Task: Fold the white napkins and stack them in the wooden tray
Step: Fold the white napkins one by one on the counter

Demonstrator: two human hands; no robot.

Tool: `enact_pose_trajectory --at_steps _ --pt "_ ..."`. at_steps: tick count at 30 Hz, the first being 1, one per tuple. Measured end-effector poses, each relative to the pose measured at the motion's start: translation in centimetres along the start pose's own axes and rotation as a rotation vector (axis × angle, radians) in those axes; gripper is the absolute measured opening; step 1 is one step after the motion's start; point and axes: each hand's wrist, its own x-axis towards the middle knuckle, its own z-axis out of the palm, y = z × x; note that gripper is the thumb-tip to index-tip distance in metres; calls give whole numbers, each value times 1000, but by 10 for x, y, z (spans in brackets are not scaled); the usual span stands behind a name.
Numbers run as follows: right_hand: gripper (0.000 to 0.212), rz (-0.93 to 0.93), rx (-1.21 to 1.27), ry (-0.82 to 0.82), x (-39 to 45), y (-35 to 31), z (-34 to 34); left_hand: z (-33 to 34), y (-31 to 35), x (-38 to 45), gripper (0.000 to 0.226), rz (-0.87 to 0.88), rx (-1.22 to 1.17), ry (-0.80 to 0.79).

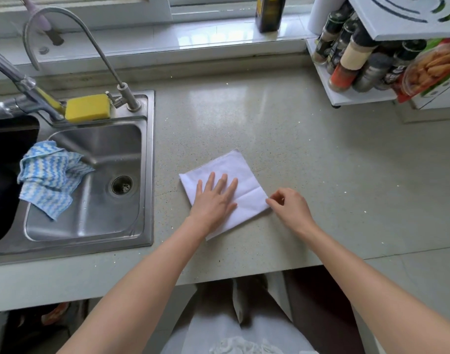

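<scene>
Countertop [308, 149] lies open behind and to the right of the napkin [234, 169]. Sink [148, 159] bounds the left, its faucet [73, 26] arching above. Spice rack [351, 98] blocks the far right corner; a dark bottle [270, 14] stands on the windowsill.

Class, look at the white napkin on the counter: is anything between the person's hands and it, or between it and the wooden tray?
Nothing separates them: the left hand presses flat on the white napkin, and the right hand pinches its right corner. No wooden tray is in view, so that path cannot be judged.
</scene>
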Motion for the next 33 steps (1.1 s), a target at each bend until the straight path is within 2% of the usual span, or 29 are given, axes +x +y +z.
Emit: enact_pose_trajectory --at_steps 7,10,11,13,14,17,20,24,26,30,33 --pt "22 34 15 -10 -2 -5 6 21 5 -6 57 -80 -103 123" --pt "11 32 -127 33 -6 -9 7 30 6 -5 56 -116 -98 176" --pt "6 -25 -206 94 -8 -9 10 34 6 -6 56 -122 -83 200" --pt "22 -242 -327 206 -8 -15 21 39 6 -6 55 -127 -57 248" --pt "32 -365 -331 203 -6 -20 27 40 5 -5 55 -124 -57 270" --pt "50 -611 -350 17 6 -34 47 42 5 -6 59 -94 -68 322" --pt "56 -570 -484 -88 19 -27 60 44 3 -6 62 -115 -97 353" --pt "59 -537 -532 -91 22 -21 65 42 -10 7 60 -391 -141 342" --pt "60 -505 -525 -105 18 -20 66 37 -21 14 61 -451 -147 317" --pt "73 -517 -604 -224 6 -14 56 33 -34 16 64 -354 -104 297" --pt "81 -781 -794 -312 8 -2 28 29 -41 15 65 -246 -39 279"
